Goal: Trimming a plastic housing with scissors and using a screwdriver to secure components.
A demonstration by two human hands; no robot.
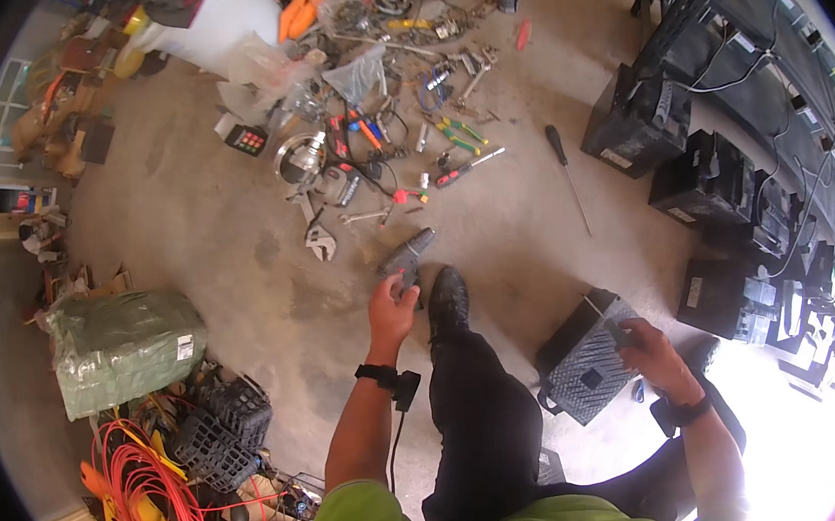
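Observation:
My left hand (394,312) is around the grip of a dark cordless drill (408,252), whose nose points up and to the right in front of my shoe. In my right hand (657,358) is a screwdriver (612,328), with its thin shaft slanting up and left over a black box (584,387). That box has a ribbed, patterned face and lies tilted on the floor between my legs. A small blue-and-dark item (638,391) shows beside it, below my right hand.
Several hand tools lie ahead, among them an adjustable wrench (321,243), green-handled pliers (459,136) and a long screwdriver (569,178). Black batteries (703,176) stand along the rack (687,8) at right. At left are a wrapped green bale (128,348) and coiled red cable (147,505).

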